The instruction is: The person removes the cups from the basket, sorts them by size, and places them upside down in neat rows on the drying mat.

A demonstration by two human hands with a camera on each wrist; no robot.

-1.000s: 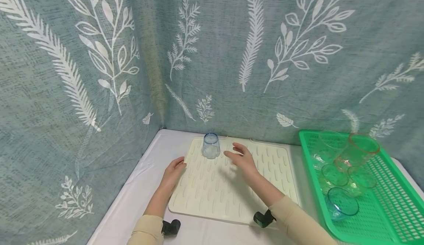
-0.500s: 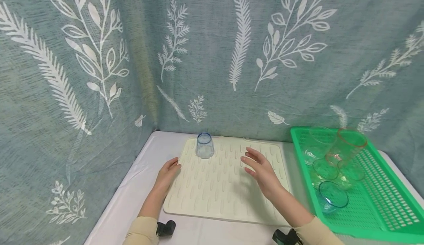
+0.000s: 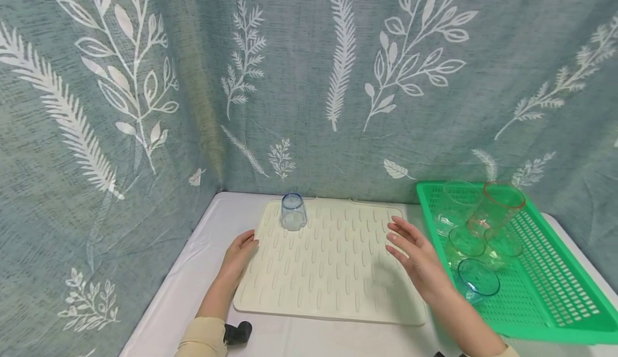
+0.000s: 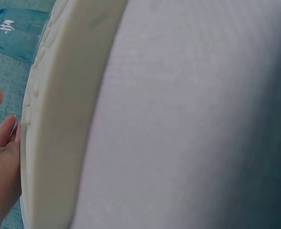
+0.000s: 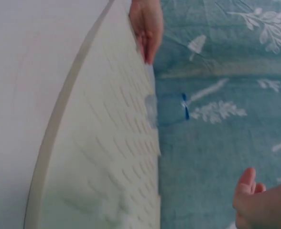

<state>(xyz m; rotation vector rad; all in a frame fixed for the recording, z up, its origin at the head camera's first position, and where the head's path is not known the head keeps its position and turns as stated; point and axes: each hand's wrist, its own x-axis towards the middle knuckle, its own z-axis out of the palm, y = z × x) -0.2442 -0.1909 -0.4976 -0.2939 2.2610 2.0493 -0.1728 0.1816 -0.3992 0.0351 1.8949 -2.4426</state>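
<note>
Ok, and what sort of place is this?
Probably a staged tabletop set-up rather than a working kitchen: a leaf-print curtain hangs behind and to the left, a ribbed mat lies on the white table, and a green basket at the right holds glasses.

Basically the whole mat and much of the bench get covered by the head view, shot from up high on the near side, aimed forward and down. Both wrist views are set way lower, closer, rolled sideways, facing the far edge; the blue-rimmed glass is caught in all three.
</note>
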